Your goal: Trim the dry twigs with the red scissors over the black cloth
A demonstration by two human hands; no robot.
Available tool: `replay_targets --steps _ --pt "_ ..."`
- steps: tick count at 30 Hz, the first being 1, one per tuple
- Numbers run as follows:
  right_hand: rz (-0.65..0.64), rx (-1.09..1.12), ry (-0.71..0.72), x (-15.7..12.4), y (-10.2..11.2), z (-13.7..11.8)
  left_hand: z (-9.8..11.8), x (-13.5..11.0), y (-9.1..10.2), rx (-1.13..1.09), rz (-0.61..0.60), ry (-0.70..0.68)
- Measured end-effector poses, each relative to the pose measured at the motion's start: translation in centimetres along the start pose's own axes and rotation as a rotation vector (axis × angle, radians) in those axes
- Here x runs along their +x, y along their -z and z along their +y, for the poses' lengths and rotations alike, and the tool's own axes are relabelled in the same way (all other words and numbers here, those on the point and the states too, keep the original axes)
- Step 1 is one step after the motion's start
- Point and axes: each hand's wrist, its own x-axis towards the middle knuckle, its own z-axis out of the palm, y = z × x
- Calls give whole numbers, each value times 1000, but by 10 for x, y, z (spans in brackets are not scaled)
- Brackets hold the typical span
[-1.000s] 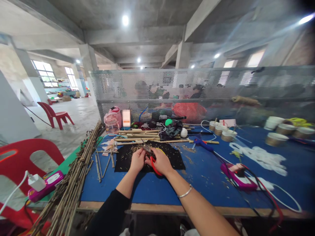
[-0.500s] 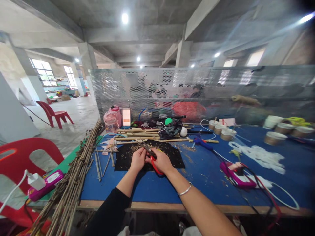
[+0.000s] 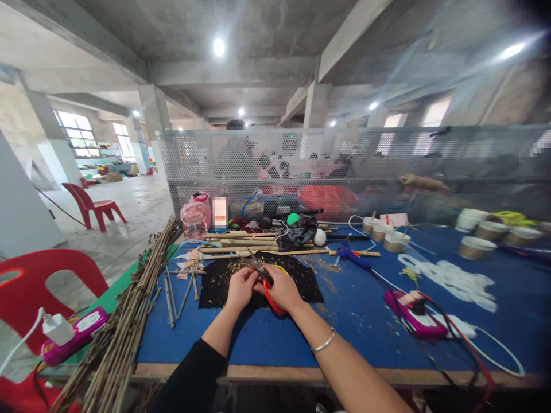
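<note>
My right hand (image 3: 282,287) is closed around red-handled scissors (image 3: 267,285), their blades pointing up and left over a black cloth (image 3: 301,281) on the blue table (image 3: 344,321). My left hand (image 3: 240,284) is pinched beside the blades, holding something small that I cannot make out. Both hands rest on the cloth, which is strewn with fine brown clippings. A silver bangle (image 3: 323,341) circles my right wrist.
A long bundle of dry sticks (image 3: 129,321) lies along the table's left edge. Cut bamboo pieces (image 3: 241,241), a pink bottle (image 3: 196,215), paper cups (image 3: 390,235), a pink device with cables (image 3: 415,318) and white cord sit further back and right. A mesh screen (image 3: 344,155) backs the table; a red chair (image 3: 38,281) stands at left.
The view has tipped slightly, shifting everything a little lower in frame. My hands stay together on the black cloth with the scissors.
</note>
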Motion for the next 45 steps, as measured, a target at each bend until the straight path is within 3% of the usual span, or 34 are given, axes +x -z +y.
replay_targets --steps 10,14,20,33,36,42,45 --pt "-68 143 -40 -3 8 -4 -3 3 -1 -120 17 107" --pt "-50 81 -48 -3 4 -1 -3 4 -2 -174 2 96" --pt "8 -37 50 -1 -7 3 3 3 -2 -149 1 144" --pt "-46 74 30 -3 -3 -2 1 4 -1 -155 -5 70" --pt "-73 47 -16 -4 -2 -2 0 3 0 -149 -9 76" --pt "8 -37 6 -3 -3 -3 1 2 0 -37 -30 51" --pt "-33 -20 -25 -3 0 -6 -1 3 2 -7 5 42"
